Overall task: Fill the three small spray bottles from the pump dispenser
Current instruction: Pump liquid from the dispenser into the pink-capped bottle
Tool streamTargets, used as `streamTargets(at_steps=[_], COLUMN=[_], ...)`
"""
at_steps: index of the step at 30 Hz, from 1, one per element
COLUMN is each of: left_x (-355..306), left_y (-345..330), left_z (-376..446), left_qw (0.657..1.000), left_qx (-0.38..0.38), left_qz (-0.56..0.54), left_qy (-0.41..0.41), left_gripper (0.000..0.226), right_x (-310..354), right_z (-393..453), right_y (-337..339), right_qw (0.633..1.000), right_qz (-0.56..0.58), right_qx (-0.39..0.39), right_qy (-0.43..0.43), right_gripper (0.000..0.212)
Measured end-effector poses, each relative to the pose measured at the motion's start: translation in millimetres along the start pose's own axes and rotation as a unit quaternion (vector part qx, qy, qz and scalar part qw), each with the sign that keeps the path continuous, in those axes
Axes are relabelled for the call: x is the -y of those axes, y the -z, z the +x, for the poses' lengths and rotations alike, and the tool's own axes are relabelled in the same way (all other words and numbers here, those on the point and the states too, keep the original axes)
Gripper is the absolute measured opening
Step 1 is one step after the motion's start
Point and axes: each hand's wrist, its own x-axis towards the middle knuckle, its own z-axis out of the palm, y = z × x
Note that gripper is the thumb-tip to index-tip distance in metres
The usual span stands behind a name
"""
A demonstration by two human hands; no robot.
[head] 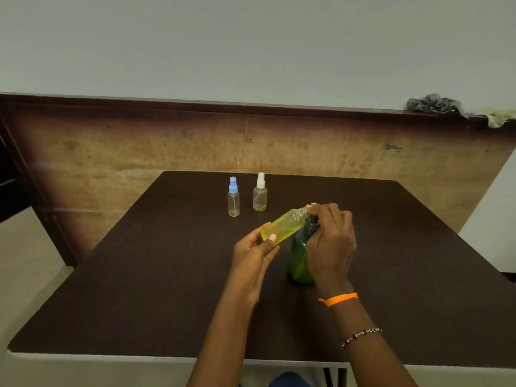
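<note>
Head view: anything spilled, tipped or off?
No spill shows on the table. The yellow bottle is tilted, uncapped, in the left hand; the right hand is at its neck. Crumpled rags sit on the ledge.

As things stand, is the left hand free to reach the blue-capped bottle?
Probably not yet: the left hand grips the yellow bottle. The tabletop between it and the blue-capped bottle looks bare, so only the held bottle hinders it.

— Where does the head view look from?
— Above the table's (139,275) near edge, facing forward and down across it to the far edge and wall (251,46).
</note>
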Motion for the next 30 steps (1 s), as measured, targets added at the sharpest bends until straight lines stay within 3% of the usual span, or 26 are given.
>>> streamTargets(at_steps=[24,30], left_x=[-4,3], left_y=[0,3], left_z=[0,0], left_qw=[1.0,1.0], left_qx=[0.016,0.012], left_qz=[0.006,-0.003], left_qy=[-0.015,0.0], left_gripper=[0.034,0.035], right_x=[3,0], right_z=[29,-1], right_y=[11,2], right_qw=[0.999,0.999], right_qz=[0.004,0.011], right_qx=[0.025,-0.016], right_qy=[0.024,0.042], right_gripper=[0.033,0.032])
